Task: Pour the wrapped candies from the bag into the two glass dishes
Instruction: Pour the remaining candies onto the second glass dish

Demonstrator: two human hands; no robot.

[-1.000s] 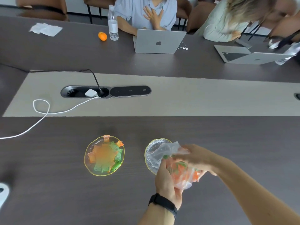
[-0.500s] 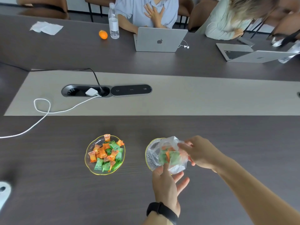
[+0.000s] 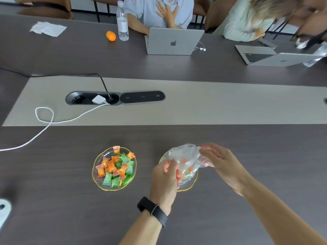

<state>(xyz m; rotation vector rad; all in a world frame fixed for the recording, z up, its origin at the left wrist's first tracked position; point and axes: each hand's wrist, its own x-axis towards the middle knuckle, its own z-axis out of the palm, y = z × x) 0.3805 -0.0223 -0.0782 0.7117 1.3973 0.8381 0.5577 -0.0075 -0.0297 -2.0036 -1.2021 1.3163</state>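
Observation:
A clear plastic bag [image 3: 185, 156] with a few orange and green wrapped candies inside hangs over the right glass dish [image 3: 190, 185], a gold-rimmed dish mostly hidden by bag and hands. My right hand [image 3: 221, 163] pinches the bag's upper right part. My left hand [image 3: 164, 177], with a black wristband, grips the bag's lower left side. The left glass dish [image 3: 98, 161] holds a heap of orange and green wrapped candies [image 3: 116, 168].
A white cable [image 3: 46, 121] loops from a power socket well [image 3: 92, 99] across the table's left. Far side: two laptops [image 3: 174, 41], a water bottle [image 3: 122, 23], an orange [image 3: 111, 35], a tissue [image 3: 47, 29], two seated persons. A white object [image 3: 3, 209] lies at the left edge.
The bag has been lifted from low beside the dish to above it and tipped. My left hand shifted from under the bag to its left side; my right hand rose with the bag's top.

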